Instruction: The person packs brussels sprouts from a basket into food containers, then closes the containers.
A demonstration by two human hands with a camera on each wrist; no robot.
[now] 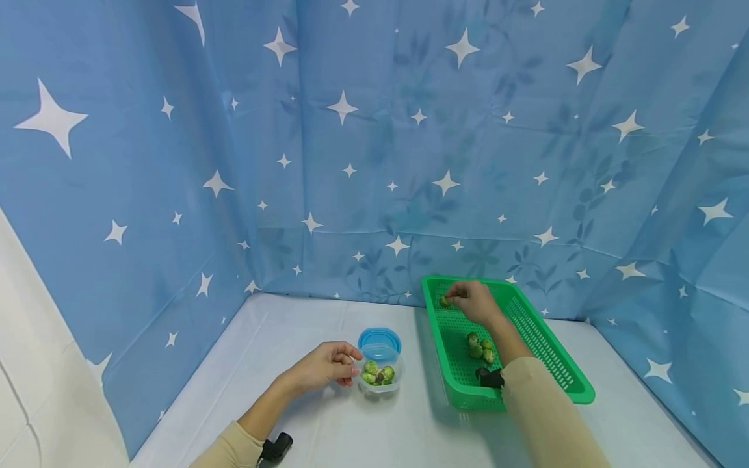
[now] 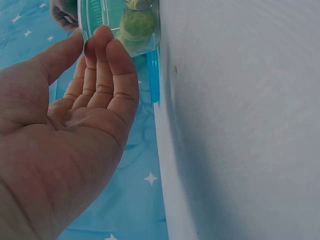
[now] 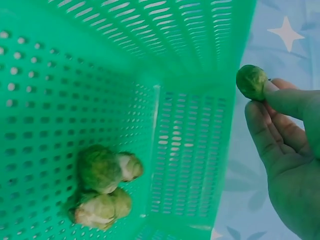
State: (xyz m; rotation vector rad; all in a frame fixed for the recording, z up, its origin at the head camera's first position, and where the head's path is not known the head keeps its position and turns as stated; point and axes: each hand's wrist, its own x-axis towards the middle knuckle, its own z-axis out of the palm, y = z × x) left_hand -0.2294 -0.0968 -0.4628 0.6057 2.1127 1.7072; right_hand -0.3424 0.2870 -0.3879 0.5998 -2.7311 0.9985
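1. Right grip [image 1: 475, 303] pinches one small sprout [image 3: 251, 82] between thumb and fingertips, above the far left part of the green basket [image 1: 468, 393]; so narrow a hold on something round could let it pop out if the squeeze lands off-centre

2. If it slipped there, the sprout might drop back into the basket, or strike the rim and roll out onto the desk [image 1: 415, 429], since it is held close to the basket's far edge

3. Left grip [image 1: 324, 365] holds nothing, its fingers loosely bent beside the clear tub [image 1: 377, 390]; whether a fingertip touches the tub wall, I cannot tell, but a careless nudge could slide or tip such a light-looking container

4. Several loose sprouts [image 1: 388, 373] crowd the tub, so another one dropped in from too high could bounce off them and over the side

5. Just behind the tub lies a blue lid [image 1: 379, 337]; a pushed tub could ride up on it and tilt

6. Black wrist camera [image 1: 490, 378] on the right arm sits low by the basket's near end, close to the loose pile [image 1: 476, 351]; a low sweep could catch the rim, shift the basket or scatter those sprouts
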